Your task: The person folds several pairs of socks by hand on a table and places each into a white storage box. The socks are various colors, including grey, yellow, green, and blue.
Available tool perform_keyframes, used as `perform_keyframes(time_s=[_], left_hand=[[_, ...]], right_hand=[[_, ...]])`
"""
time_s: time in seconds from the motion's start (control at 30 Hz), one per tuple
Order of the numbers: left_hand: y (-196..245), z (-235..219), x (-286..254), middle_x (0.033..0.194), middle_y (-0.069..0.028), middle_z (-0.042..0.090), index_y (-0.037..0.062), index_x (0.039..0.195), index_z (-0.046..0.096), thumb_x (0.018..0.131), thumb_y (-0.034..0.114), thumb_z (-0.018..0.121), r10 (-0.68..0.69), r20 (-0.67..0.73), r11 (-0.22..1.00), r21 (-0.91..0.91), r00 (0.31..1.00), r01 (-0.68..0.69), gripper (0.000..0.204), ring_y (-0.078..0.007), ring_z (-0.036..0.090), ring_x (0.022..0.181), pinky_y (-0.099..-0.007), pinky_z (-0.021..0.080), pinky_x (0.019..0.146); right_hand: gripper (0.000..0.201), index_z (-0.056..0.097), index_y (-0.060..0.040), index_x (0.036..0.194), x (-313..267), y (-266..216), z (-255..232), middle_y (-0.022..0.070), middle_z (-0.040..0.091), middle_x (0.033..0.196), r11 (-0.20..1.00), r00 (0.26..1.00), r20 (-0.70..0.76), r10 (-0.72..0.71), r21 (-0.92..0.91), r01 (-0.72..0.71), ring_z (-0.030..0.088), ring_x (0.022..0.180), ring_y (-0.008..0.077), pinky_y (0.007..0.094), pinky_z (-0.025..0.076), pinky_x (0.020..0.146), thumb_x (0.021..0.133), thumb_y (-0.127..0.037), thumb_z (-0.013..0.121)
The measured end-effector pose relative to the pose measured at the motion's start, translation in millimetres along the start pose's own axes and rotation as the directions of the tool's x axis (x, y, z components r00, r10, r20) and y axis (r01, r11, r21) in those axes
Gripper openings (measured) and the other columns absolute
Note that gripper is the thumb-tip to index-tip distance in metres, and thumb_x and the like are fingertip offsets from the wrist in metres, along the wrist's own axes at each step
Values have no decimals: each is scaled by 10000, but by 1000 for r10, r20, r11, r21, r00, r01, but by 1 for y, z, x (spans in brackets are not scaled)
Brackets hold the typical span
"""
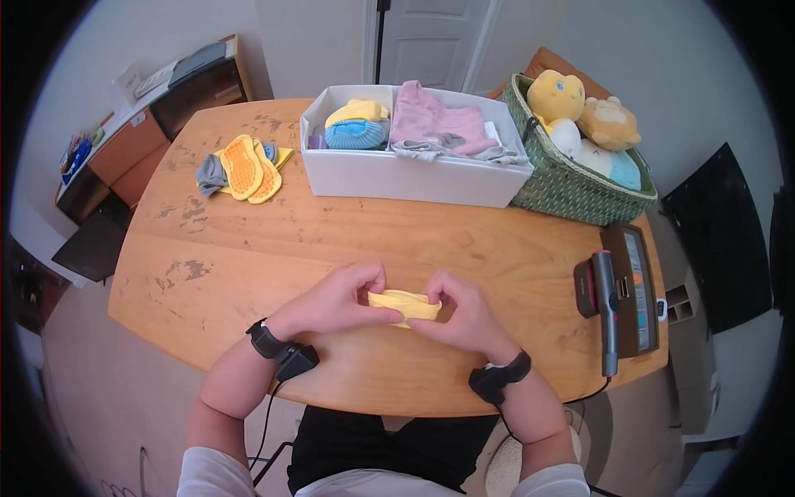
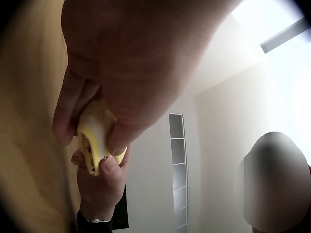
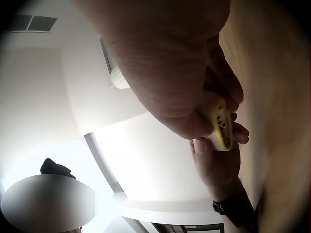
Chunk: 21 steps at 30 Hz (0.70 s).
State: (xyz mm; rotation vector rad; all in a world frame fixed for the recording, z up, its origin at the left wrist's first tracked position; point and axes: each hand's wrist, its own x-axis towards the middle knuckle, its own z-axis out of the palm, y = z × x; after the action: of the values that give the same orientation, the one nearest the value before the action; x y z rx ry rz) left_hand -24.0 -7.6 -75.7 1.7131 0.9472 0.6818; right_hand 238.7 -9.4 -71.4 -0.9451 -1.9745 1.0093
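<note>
A small folded yellow cloth item [image 1: 404, 305] is held between both hands just above the wooden table [image 1: 331, 240]. The left hand [image 1: 339, 298] pinches its left end with thumb and fingers, and the right hand [image 1: 460, 311] pinches its right end. In the left wrist view the yellow cloth [image 2: 95, 128] lies between the thumb and fingers of the left hand [image 2: 131, 63]. From the right wrist view, the right hand [image 3: 165, 63] grips the cloth [image 3: 221, 128], whose folded layers and patterned inside show at the edge.
Yellow and grey socks [image 1: 243, 168] lie at the back left. A white divided box [image 1: 414, 178] holds folded clothes, beside a green basket [image 1: 571, 186] of plush toys. On the right are a grey and black device [image 1: 607, 311] and a brown box [image 1: 642, 290].
</note>
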Motion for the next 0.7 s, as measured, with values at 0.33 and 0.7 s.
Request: perform_keyframes(time_s=[0.33,0.7], left_hand=[[-5,22,6,827,1,602,75,898,444,905,100,840,-42,-186,942,-336,982,-23,397,-60,659,798,-230,529,644],[-4,30,10,1273,-132,662,14,1303,483,912,-76,747,-12,-211,871,-483,977,-93,480,-177,653,1194,-317,566,1001]], right_hand=[[421,428,-67,775,2,9,1,58,577,864,994,997,-78,-25,100,32,518,760,139,278,446,681,801,-57,847],[461,548,-20,1228,2,13,5,78,654,1138,950,987,-90,134,295,-102,652,1144,169,339,551,980,856,-24,821]])
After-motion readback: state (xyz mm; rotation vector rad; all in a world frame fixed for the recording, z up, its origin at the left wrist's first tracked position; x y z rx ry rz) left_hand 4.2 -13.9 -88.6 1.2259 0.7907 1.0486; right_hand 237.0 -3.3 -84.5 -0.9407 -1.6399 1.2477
